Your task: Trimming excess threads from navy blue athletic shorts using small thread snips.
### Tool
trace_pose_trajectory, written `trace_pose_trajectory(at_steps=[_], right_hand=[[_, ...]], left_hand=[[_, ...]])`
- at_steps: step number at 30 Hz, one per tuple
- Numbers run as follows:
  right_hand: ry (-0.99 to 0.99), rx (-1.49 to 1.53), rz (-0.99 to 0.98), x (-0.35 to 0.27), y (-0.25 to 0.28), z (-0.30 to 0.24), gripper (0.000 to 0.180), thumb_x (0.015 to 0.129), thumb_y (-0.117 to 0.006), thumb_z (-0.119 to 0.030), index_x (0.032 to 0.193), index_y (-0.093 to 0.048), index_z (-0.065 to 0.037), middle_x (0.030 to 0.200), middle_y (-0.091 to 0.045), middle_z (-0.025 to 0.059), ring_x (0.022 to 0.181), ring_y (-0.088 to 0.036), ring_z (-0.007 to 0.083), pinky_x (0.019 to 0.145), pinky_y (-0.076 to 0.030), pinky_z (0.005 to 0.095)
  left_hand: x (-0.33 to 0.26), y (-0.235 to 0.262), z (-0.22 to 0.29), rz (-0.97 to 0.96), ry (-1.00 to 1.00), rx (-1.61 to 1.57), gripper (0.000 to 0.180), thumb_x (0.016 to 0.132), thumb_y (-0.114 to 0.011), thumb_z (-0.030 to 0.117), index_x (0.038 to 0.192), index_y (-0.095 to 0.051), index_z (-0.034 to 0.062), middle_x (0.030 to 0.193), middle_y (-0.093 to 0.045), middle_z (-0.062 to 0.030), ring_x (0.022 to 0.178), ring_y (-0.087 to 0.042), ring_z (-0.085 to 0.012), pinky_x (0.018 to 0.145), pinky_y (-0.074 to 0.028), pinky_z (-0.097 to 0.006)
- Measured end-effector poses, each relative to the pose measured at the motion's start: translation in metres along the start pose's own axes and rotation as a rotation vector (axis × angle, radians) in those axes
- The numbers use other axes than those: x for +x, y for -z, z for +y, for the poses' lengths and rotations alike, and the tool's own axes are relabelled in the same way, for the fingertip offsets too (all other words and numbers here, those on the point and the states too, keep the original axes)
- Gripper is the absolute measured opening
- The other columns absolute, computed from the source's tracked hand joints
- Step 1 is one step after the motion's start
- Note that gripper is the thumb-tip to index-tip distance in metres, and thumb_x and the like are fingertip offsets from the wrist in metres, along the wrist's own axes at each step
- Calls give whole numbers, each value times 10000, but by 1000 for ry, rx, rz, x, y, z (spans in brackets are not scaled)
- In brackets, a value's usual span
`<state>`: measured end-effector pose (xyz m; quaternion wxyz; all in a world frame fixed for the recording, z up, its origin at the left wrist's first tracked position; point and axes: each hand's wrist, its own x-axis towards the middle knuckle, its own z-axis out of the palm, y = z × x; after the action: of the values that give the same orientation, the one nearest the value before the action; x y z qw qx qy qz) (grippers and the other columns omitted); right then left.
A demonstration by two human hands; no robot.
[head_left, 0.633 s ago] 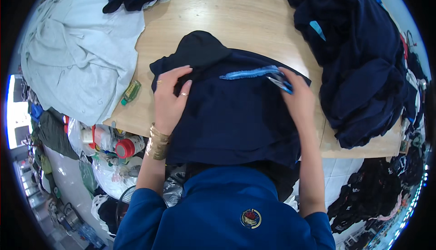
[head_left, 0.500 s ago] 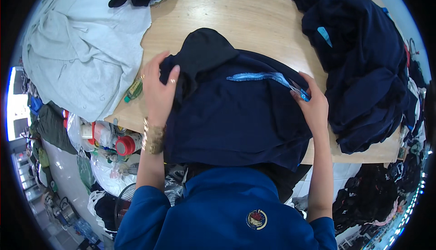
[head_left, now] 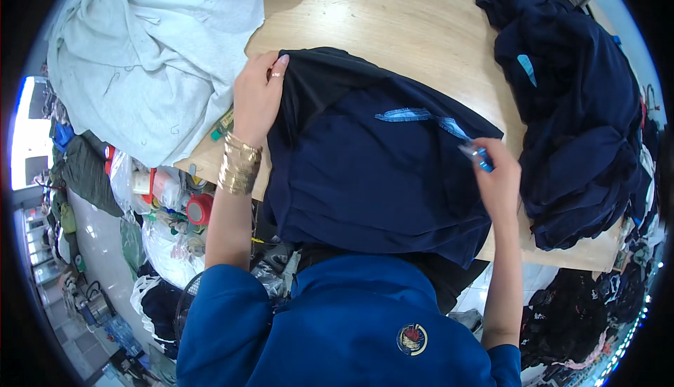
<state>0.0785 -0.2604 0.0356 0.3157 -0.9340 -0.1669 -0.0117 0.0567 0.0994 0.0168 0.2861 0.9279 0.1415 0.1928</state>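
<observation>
A navy garment (head_left: 379, 176) lies spread over the near edge of the table and down toward my lap. Its far left corner, with a black fabric panel (head_left: 319, 81) beside it, is pinched between the thumb and fingers of my left hand (head_left: 258, 99). A light blue strip (head_left: 407, 114) shows in a slit across the garment's right part. Just past the strip's right end, my right hand (head_left: 500, 180) is closed on small blue-handled thread snips (head_left: 481, 158). The tips of the snips point toward the strip.
Pale grey fabric (head_left: 154, 71) covers the table's left side. Another navy garment (head_left: 576, 120) with a light blue patch is heaped on the right. A small green-capped bottle (head_left: 222, 126) lies beside my left wrist. Below the left table edge are bags and a red-lidded container (head_left: 199, 209).
My left hand has moved up and gripped the garment's far corner, and the black panel that stood up is now pulled flatter. My right hand and the snips have shifted slightly nearer me.
</observation>
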Motion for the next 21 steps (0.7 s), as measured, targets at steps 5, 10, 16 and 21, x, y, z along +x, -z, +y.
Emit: trace_pose_trajectory(at_steps=[5, 10, 16, 21], right_hand=[[44, 136, -116, -10, -29, -23, 149, 773, -618, -14, 913, -629, -62, 844, -602, 81, 741, -611, 254, 653, -484, 308], [77, 187, -142, -10, -42, -34, 88, 801, -626, -56, 889, -629, -56, 803, -582, 74, 710, -606, 228, 607, -472, 292], [45, 357, -156, -12, -36, -46, 98, 806, -632, -62, 894, -642, -22, 809, -619, 70, 722, -598, 187, 652, -460, 269], [-334, 698, -287, -18, -39, -58, 166, 839, -644, -156, 884, -671, 2, 730, -614, 21, 676, -549, 84, 637, -431, 223]], left_hand=[[-54, 5, 15, 37, -64, 60, 508, 801, -669, 302, 1167, -474, 9, 1119, -494, -176, 972, -507, -275, 862, -408, -352], [-92, -12, 9, 14, 28, 78, 425, 755, -702, 209, 1064, -489, 7, 1015, -538, -194, 934, -542, -322, 795, -430, -385], [-78, -3, 27, -34, 338, -710, 223, 847, -621, 126, 996, -538, -17, 944, -632, -98, 857, -588, -148, 767, -455, -296], [-86, -25, 78, -204, 436, -1206, 329, 934, -517, 145, 1222, -505, -14, 1146, -586, -57, 1017, -541, -113, 903, -415, -248]])
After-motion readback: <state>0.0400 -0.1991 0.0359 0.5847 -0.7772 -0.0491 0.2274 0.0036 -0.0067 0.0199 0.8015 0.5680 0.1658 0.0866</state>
